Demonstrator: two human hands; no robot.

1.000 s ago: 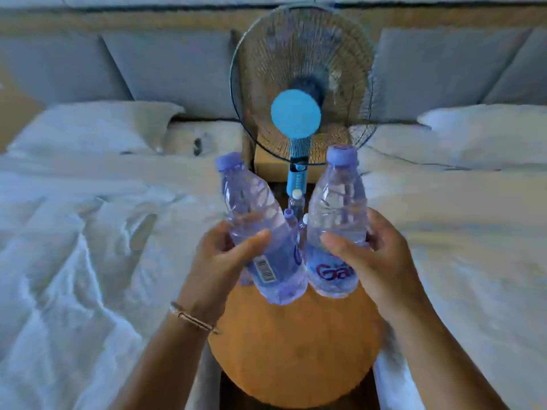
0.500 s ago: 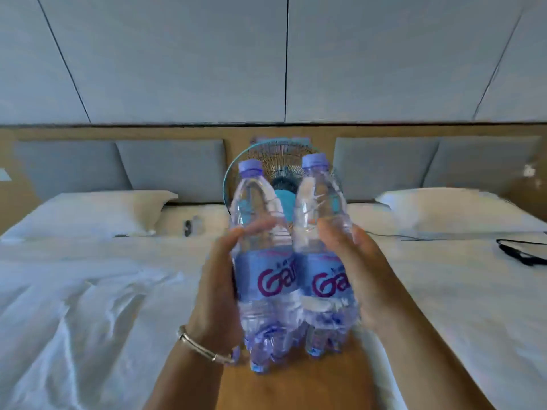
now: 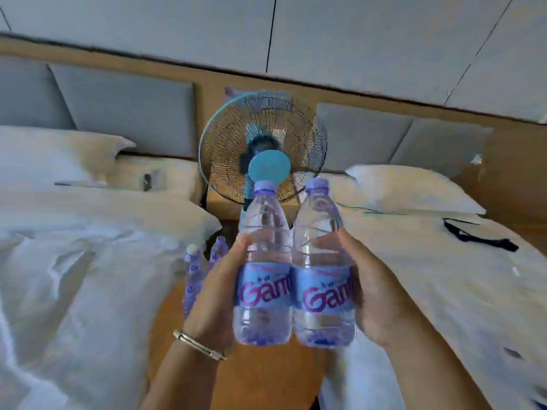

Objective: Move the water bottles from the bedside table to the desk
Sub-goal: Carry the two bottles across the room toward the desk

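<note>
1. I see the left hand (image 3: 216,294) wrapped around the left bottle (image 3: 263,279), upright.
2. Right hand (image 3: 381,297) grips the right bottle (image 3: 322,285); the two bottles touch side by side.
3. Both are held above the tabletop (image 3: 266,377), between the beds.
4. More bottles (image 3: 194,273) stand left of them, fan (image 3: 263,146) behind.

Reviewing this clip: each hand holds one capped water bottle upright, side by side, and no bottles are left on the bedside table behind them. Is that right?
Not quite. The head view shows the left hand and right hand each holding a capped bottle, left bottle and right bottle, upright and side by side, but two more bottles are left on the bedside table.
</note>
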